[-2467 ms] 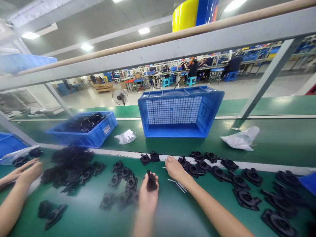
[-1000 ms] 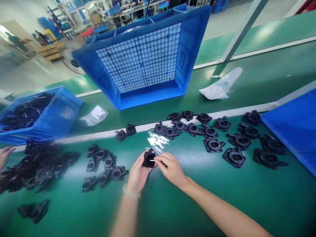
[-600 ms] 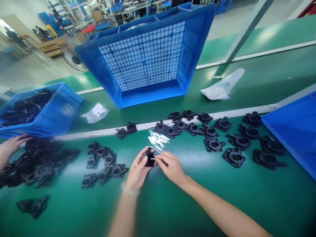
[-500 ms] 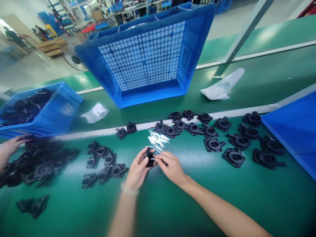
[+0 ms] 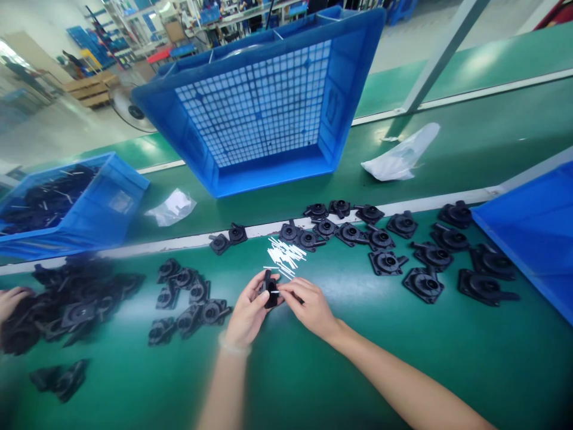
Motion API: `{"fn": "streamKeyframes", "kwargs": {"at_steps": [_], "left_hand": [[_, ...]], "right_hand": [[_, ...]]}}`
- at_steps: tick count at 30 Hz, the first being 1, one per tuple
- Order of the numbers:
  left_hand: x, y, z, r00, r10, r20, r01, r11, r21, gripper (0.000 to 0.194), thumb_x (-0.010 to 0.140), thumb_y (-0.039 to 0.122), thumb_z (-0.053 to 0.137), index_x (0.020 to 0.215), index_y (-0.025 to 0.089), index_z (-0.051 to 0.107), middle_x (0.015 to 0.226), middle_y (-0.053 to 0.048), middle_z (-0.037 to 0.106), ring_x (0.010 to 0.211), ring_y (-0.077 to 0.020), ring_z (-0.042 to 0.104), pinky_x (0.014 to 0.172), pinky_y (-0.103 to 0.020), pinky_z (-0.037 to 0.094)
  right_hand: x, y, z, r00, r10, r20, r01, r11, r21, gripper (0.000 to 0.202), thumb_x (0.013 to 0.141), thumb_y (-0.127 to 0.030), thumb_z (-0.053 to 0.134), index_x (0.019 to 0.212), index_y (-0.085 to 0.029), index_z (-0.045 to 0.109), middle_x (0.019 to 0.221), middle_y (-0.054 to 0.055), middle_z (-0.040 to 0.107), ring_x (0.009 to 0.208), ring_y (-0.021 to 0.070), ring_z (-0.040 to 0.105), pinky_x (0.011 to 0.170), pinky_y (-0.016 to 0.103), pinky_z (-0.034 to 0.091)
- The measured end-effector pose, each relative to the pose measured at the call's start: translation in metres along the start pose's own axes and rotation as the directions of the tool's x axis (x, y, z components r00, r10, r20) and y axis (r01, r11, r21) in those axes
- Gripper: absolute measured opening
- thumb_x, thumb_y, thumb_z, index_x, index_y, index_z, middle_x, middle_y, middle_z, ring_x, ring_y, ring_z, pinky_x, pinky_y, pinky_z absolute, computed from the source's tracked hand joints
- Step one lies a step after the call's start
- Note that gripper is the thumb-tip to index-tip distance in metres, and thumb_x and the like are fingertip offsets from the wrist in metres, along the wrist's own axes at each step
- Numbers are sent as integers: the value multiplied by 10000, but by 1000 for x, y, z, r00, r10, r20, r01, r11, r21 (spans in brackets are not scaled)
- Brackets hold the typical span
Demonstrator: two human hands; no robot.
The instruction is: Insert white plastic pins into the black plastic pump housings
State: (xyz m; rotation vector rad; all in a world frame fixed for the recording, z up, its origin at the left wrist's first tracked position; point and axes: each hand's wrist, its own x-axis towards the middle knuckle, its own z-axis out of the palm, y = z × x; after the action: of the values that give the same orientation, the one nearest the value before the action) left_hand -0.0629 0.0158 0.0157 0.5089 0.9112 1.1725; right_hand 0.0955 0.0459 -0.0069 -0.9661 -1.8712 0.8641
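Black housing (image 5: 270, 291), small moulded plastic, pinched edge-on in the left hand (image 5: 249, 312) just above the green surface (image 5: 313, 370). Likely light and stiff, with hard smooth faces that could slip; best gripped across the flat side walls, as now, between thumb and curled fingers. Closed around it firmly, thumb on top, wrist ringed by a pale bracelet.

Right hand (image 5: 310, 306) drawn together at the tips, pinching a thin white pin (image 5: 274, 292) with its end against the housing. Pin judged very light, rigid but easily bent or dropped; held near the outer end between thumb and forefinger.

Just beyond the hands, a loose heap of white pins (image 5: 286, 255) lying on the surface. To the left, a cluster of black parts (image 5: 188, 298); further left, a bigger dark pile (image 5: 76, 298) with another person's hand (image 5: 11, 297) at its edge. To the right, a spread row of similar housings (image 5: 403, 251), well apart from each other, reaching toward a blue bin corner (image 5: 532, 233).

Past the white strip, two crumpled plastic bags (image 5: 172, 207) (image 5: 400, 160), a shallow blue tray (image 5: 62, 206) full of dark pieces, and a large blue crate (image 5: 268, 107) tipped on its side, mesh bottom showing.
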Motion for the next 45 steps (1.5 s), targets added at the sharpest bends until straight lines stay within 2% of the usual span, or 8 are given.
{"fn": "streamKeyframes", "kwargs": {"at_steps": [7, 13, 27, 34, 37, 39, 42, 45], "left_hand": [[-1, 4, -7, 997, 69, 36, -75, 978, 197, 539, 749, 228, 691, 1251, 205, 497, 1277, -112, 520, 1091, -224, 534, 975, -359, 403], [-2, 7, -12, 991, 55, 122, -91, 949, 303, 592, 725, 220, 715, 1271, 241, 488, 1302, -92, 519, 1142, -227, 506, 1007, -363, 372], [-5, 8, -10, 989, 29, 147, -81, 929, 361, 632, 712, 213, 726, 1286, 292, 473, 1329, -74, 504, 1170, -240, 495, 999, -357, 389], [-4, 5, -6, 985, -4, 174, -61, 928, 367, 625, 685, 249, 746, 1261, 247, 504, 1266, -91, 543, 1166, -258, 493, 995, -356, 385], [-4, 4, -5, 993, 38, 111, -82, 903, 422, 622, 655, 272, 766, 1228, 230, 528, 1147, -73, 597, 1064, -238, 542, 944, -334, 422], [-2, 4, -5, 993, 111, 34, -113, 865, 489, 579, 665, 275, 754, 1200, 216, 542, 1066, -58, 608, 974, -210, 560, 866, -296, 464], [0, 5, -6, 984, 159, -82, -86, 820, 566, 504, 729, 305, 688, 1192, 192, 523, 1013, -68, 589, 836, -182, 555, 594, -219, 499], [0, 7, -6, 986, 128, -107, -45, 821, 570, 464, 770, 336, 641, 1184, 174, 507, 1020, -89, 580, 752, -164, 542, 441, -177, 438]], "right_hand": [[-1, 1, 2, 993, -1, 116, 0, 1000, 10, 177, 904, -248, 492, 868, -191, 655, 731, 26, 655, 682, 141, 575, 657, 267, 442], [-2, 3, 2, 979, -8, 206, 10, 1000, -7, 197, 907, -230, 474, 850, -192, 658, 735, 26, 661, 684, 143, 574, 652, 269, 431], [-5, -2, 4, 987, -22, 157, 21, 1000, 6, 213, 918, -231, 445, 836, -185, 636, 713, 31, 656, 666, 143, 577, 637, 264, 427], [-6, -5, 4, 988, -6, 156, 0, 999, 40, 209, 922, -211, 417, 818, -184, 596, 742, 34, 640, 688, 144, 570, 646, 268, 426], [-7, -7, 5, 987, 1, 161, -4, 1000, 19, 213, 924, -209, 404, 810, -186, 583, 726, 30, 608, 689, 151, 531, 665, 290, 424], [-8, -8, 4, 991, -4, 137, 5, 1000, -5, 172, 921, -204, 408, 936, -190, 579, 844, 50, 619, 797, 172, 529, 746, 322, 430], [-9, -8, 2, 998, 3, 59, -2, 1000, -12, 243, 906, -202, 431, 1138, -190, 505, 1070, 93, 578, 1007, 208, 495, 883, 379, 412], [-9, -7, 1, 998, 10, 58, -11, 1000, 8, 331, 875, -248, 486, 1198, -188, 452, 1090, 104, 557, 1020, 222, 496, 899, 402, 428]]}}
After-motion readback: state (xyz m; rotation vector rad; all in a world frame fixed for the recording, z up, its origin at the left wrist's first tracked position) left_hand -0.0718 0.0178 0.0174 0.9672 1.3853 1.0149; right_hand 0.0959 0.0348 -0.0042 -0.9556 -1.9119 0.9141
